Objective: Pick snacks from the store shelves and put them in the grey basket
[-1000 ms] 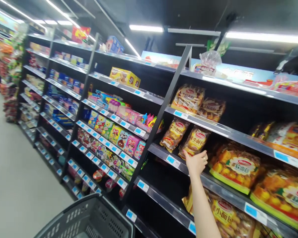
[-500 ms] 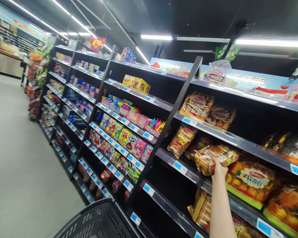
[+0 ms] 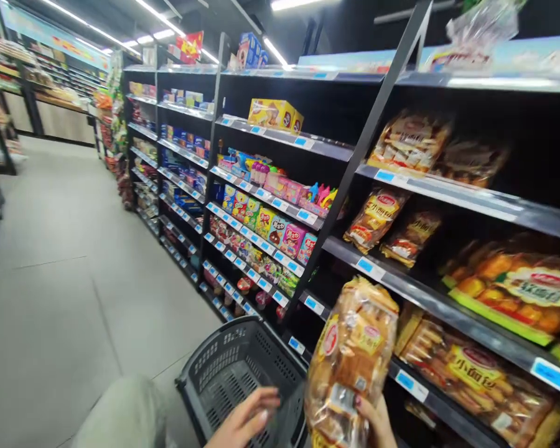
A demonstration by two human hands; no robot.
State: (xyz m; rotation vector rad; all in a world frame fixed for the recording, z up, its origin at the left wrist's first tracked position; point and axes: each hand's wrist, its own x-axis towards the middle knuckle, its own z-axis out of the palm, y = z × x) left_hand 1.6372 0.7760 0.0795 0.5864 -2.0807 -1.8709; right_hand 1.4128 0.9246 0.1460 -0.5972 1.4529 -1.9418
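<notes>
A clear plastic bag of bread [image 3: 350, 354] with yellow and red labels stands nearly upright in front of the shelves. My right hand [image 3: 374, 418] grips it low on its right side, thumb in front and the other fingers hidden behind. To its left, my left hand [image 3: 249, 415] reaches over the dark grey shopping basket [image 3: 214, 354], fingers stretched out and holding nothing. Slotted walls and floor show inside the basket. Behind the held bag, smaller bread bags [image 3: 378, 216] sit on the middle shelf.
Larger bread packs [image 3: 532, 286] fill the shelf at right, with more bread [image 3: 476, 373] one shelf lower. Shelving with candy boxes [image 3: 264, 223] runs off to the left. A grey floor aisle [image 3: 60, 274] lies beside it, and a knee [image 3: 126, 414] shows at the bottom.
My right hand has lifted the bread bag off the shelf and brought it down and left, beside the basket. My left hand has come into view. The camera has turned, showing more of the basket.
</notes>
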